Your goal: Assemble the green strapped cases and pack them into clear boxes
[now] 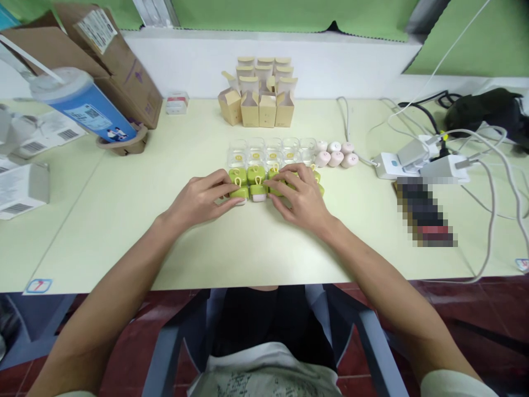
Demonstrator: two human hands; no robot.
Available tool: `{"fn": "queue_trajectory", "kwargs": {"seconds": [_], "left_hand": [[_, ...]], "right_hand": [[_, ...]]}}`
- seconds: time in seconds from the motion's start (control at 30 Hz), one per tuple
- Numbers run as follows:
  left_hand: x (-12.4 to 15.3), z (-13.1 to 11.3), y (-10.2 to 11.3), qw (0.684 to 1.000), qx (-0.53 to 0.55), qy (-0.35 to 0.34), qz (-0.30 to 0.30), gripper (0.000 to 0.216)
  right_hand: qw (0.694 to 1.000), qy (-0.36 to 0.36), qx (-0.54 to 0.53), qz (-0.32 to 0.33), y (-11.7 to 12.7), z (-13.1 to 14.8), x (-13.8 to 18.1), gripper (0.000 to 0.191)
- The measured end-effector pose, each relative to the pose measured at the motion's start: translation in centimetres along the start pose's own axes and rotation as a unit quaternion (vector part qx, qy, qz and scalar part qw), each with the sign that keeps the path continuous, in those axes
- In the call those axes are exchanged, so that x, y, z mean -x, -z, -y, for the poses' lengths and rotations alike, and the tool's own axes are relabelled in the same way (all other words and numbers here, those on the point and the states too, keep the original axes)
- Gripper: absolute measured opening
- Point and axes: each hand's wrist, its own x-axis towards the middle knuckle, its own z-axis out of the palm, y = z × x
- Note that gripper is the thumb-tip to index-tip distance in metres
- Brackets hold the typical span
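Note:
Several small green gadgets [257, 182] with yellow loops lie in two rows on the pale table [124, 220]. My left hand [201, 196] rests at the left end of the rows, its fingers curled against the left gadget. My right hand [298, 194] lies over the right end, fingers bent onto the gadgets there and hiding some of them. Just behind stand several clear plastic cases [273, 151], and to their right several pink rounded pieces [336, 154].
Open tan cartons [259, 94] are stacked at the back centre. Cardboard boxes [103, 60] and a blue-and-white cup [80, 102] stand at the back left. A power strip with chargers and cables [421, 160], a black bag [483, 110] and a blurred dark object [425, 212] lie to the right.

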Motion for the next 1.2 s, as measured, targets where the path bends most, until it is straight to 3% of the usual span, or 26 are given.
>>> {"fn": "queue_trajectory", "kwargs": {"seconds": [0.2, 0.4, 0.67, 0.73, 0.83, 0.93, 1.03, 1.2], "left_hand": [[0.0, 0.0, -0.4, 1.000, 0.006, -0.006, 0.002, 0.033], [0.2, 0.3, -0.5, 1.000, -0.008, -0.007, 0.013, 0.034], [0.1, 0.3, -0.6, 0.999, 0.021, -0.026, -0.026, 0.031], [-0.1, 0.3, -0.9, 0.997, 0.020, 0.013, -0.078, 0.030], [-0.4, 0.7, -1.6, 0.975, 0.038, 0.140, -0.168, 0.021], [-0.6, 1.2, -2.1, 0.949, 0.084, 0.234, -0.192, 0.014], [-0.6, 1.2, -2.4, 0.951, 0.088, 0.235, -0.180, 0.012], [-0.6, 0.2, -2.8, 0.967, 0.071, 0.172, -0.174, 0.016]], "right_hand": [[0.999, 0.004, 0.033, 0.040, -0.7, 0.8, -0.3, 0.035], [0.999, -0.006, 0.022, 0.038, -0.9, 0.6, -0.4, 0.032], [0.999, -0.026, 0.008, 0.035, -1.3, 0.9, -0.5, 0.033], [0.999, -0.030, 0.000, 0.032, -1.1, 0.7, -0.6, 0.037], [0.999, -0.052, -0.009, 0.000, -0.2, -0.4, -0.6, 0.039], [0.996, -0.076, -0.003, -0.045, 0.6, -1.8, -0.5, 0.036], [0.997, -0.055, 0.017, -0.044, 0.8, -2.6, -0.4, 0.035], [0.997, -0.020, 0.066, 0.022, 0.3, -2.0, -0.1, 0.048]]}}
